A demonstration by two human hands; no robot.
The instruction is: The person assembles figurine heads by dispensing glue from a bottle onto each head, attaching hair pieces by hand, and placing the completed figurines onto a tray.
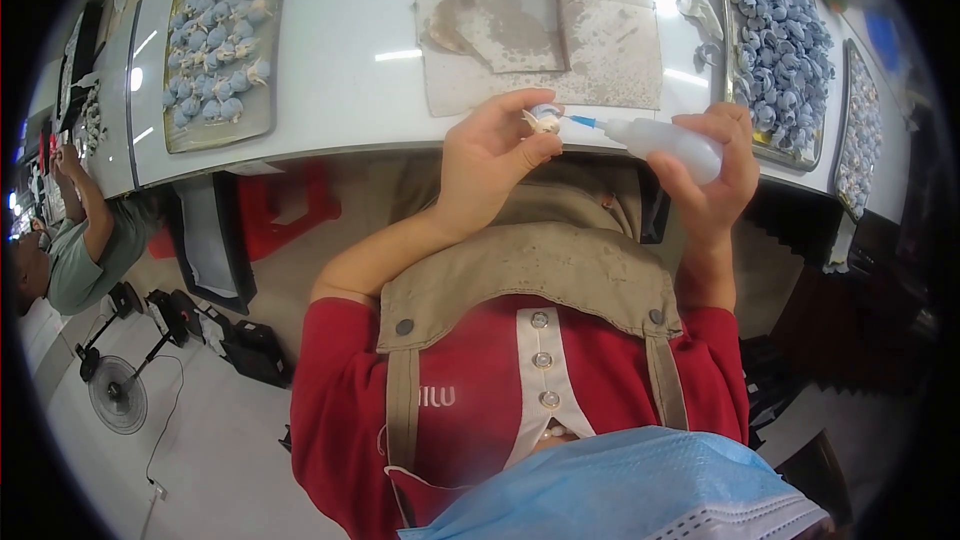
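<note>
My left hand (pixel 488 158) pinches a small blue-grey and cream piece (pixel 545 120) between thumb and fingers, just over the table's front edge. In my right hand (pixel 722 172) is a translucent white squeeze bottle (pixel 672 145), tilted on its side. Its thin blue nozzle (pixel 586 122) points left at the piece. The tip is at or very close to the piece; I cannot tell whether they touch.
Stained cardboard (pixel 612 65) lies beyond my hands on the white table (pixel 345 50). On the left, a tray (pixel 225 137) holds several blue-grey and cream pieces. A tray (pixel 795 158) of blue-grey shells stands at right. Another person (pixel 95 230) sits at far left, near a fan (pixel 118 392).
</note>
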